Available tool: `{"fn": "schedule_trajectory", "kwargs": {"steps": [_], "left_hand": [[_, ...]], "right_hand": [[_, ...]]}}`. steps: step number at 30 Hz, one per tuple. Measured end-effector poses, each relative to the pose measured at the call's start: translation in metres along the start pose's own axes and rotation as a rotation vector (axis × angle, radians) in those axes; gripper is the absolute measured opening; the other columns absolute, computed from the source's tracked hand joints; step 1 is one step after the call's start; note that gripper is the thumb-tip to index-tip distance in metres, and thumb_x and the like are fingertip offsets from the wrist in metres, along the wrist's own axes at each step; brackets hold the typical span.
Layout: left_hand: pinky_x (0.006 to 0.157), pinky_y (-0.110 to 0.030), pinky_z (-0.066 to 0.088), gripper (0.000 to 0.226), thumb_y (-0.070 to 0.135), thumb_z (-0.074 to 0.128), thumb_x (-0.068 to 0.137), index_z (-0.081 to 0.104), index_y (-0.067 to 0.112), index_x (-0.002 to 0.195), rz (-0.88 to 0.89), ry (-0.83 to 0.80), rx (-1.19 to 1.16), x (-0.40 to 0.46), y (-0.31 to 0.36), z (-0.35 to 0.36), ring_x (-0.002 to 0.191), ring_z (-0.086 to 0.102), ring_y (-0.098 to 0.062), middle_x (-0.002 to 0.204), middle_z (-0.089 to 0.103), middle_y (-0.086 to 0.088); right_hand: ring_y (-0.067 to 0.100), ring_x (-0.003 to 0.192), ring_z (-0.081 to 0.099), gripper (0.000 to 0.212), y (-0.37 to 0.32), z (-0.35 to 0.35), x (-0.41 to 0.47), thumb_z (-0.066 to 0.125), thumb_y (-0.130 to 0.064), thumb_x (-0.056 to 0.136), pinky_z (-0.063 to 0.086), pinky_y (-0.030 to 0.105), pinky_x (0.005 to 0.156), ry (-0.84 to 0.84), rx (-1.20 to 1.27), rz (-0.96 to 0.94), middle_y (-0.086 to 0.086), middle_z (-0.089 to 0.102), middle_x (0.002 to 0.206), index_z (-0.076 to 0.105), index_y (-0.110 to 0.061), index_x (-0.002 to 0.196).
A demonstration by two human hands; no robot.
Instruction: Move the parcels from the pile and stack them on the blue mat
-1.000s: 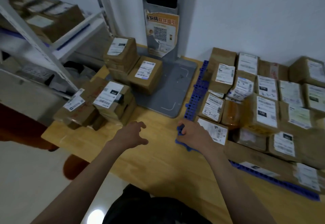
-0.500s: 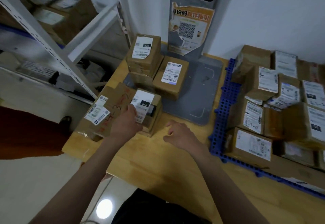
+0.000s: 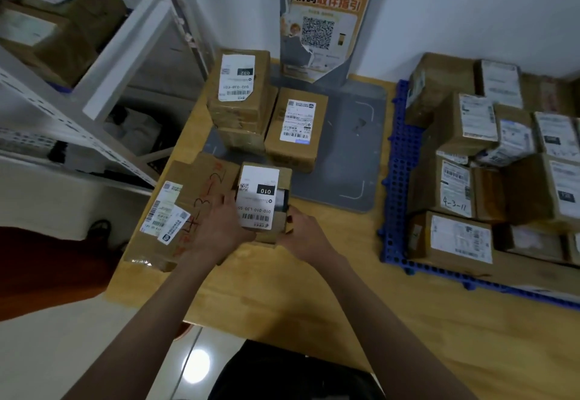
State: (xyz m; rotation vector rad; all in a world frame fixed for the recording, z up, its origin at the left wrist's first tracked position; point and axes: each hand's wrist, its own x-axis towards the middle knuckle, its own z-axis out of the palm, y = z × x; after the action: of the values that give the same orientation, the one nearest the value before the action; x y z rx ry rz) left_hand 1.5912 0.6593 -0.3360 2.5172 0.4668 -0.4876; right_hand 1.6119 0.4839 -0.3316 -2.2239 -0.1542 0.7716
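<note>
Fingers of left hand [image 3: 219, 230] and right hand [image 3: 303, 233] clasp opposite sides of small parcel [image 3: 262, 202], label 010, at near edge of pile on table [image 3: 314, 289]; blue mat [image 3: 398, 180] to right, stacked with parcels

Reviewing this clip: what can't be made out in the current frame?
- Head view: the near side of the 010 parcel, covered by the left hand and right hand.
- Blue mat: right part cut off by the frame edge.
- Label text on the mat parcels: blurred.
</note>
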Motion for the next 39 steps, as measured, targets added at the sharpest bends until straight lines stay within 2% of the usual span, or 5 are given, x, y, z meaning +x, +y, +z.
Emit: {"fn": "schedule_trajectory", "kwargs": {"steps": [13, 19, 24, 32, 39], "left_hand": [[0.082, -0.032, 0.043, 0.080, 0.030, 0.086, 0.062, 0.044, 0.019, 0.130, 0.243, -0.058, -0.027, -0.023, 0.101, 0.030, 0.109, 0.052, -0.022, 0.120, 0.048, -0.003], [0.079, -0.028, 0.037, 0.085, 0.031, 0.086, 0.060, 0.042, 0.020, 0.133, 0.366, -0.074, 0.032, -0.044, 0.157, 0.063, 0.109, 0.048, -0.021, 0.119, 0.045, -0.003], [0.074, -0.029, 0.040, 0.081, 0.034, 0.086, 0.061, 0.045, 0.021, 0.129, 0.412, -0.072, 0.036, -0.070, 0.204, 0.096, 0.106, 0.053, -0.021, 0.111, 0.045, 0.002], [0.072, -0.025, 0.037, 0.076, 0.036, 0.083, 0.065, 0.046, 0.022, 0.129, 0.501, -0.084, -0.020, -0.091, 0.276, 0.138, 0.106, 0.049, -0.015, 0.104, 0.041, 0.009], [0.084, -0.035, 0.047, 0.080, 0.038, 0.081, 0.068, 0.042, 0.020, 0.135, 0.510, -0.114, -0.014, -0.075, 0.338, 0.149, 0.107, 0.050, -0.017, 0.122, 0.044, -0.001]], "right_hand": [[0.020, 0.096, 0.065, 0.055, 0.069, -0.066, -0.065, 0.069, -0.012, 0.082, 0.048, 0.025, 0.074, 0.230, 0.117, 0.090, 0.001, 0.065, 0.119, 0.051, -0.018, 0.133], [0.019, 0.092, 0.064, 0.053, 0.116, -0.099, -0.107, 0.069, -0.014, 0.081, 0.055, 0.036, 0.077, 0.304, 0.128, 0.124, 0.000, 0.065, 0.117, 0.052, -0.019, 0.131], [0.011, 0.087, 0.057, 0.049, 0.159, -0.131, -0.140, 0.070, -0.013, 0.081, 0.043, 0.017, 0.064, 0.344, 0.128, 0.116, 0.000, 0.065, 0.115, 0.054, -0.018, 0.127], [0.014, 0.090, 0.061, 0.063, 0.215, -0.197, -0.172, 0.067, -0.014, 0.085, 0.042, 0.015, 0.059, 0.365, 0.094, 0.131, 0.000, 0.060, 0.126, 0.041, -0.020, 0.142], [0.008, 0.094, 0.051, 0.056, 0.242, -0.258, -0.169, 0.069, -0.016, 0.084, 0.042, 0.023, 0.075, 0.441, 0.061, 0.098, 0.000, 0.060, 0.118, 0.047, -0.013, 0.136]]}}
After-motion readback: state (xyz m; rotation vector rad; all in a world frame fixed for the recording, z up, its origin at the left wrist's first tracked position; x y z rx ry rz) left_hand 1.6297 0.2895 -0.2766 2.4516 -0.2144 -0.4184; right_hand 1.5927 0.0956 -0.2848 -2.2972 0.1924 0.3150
